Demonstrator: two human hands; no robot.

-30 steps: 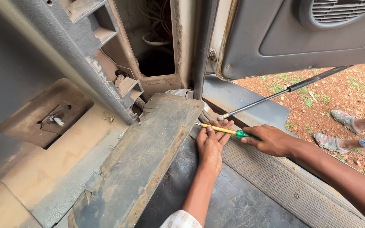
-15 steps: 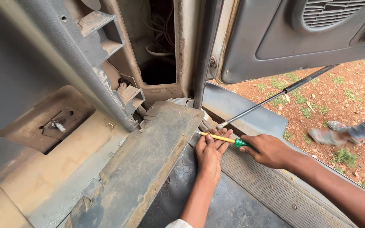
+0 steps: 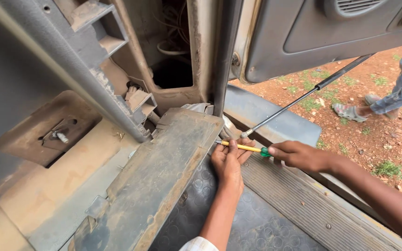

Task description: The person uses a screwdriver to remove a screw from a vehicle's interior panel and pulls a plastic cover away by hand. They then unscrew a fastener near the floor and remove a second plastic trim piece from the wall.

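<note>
My right hand (image 3: 301, 155) grips the green handle end of a yellow-shafted screwdriver (image 3: 244, 148), whose tip points left at the edge of a dusty grey trim panel (image 3: 164, 172). My left hand (image 3: 228, 161) lies on the dotted rubber floor mat (image 3: 257, 223) with its fingers around the screwdriver shaft near the tip. The tip itself is hidden by the panel's edge and my fingers.
An open vehicle door (image 3: 326, 32) hangs above, held by a thin gas strut (image 3: 308, 93). A ribbed metal sill (image 3: 303, 200) runs along the mat. Loose wires (image 3: 173, 42) show in a cavity. Another person's legs in sandals (image 3: 387, 100) stand on red soil outside.
The view has shifted slightly and the other person's feet have moved up and to the right. Both hands remain on the screwdriver at the panel's edge.
</note>
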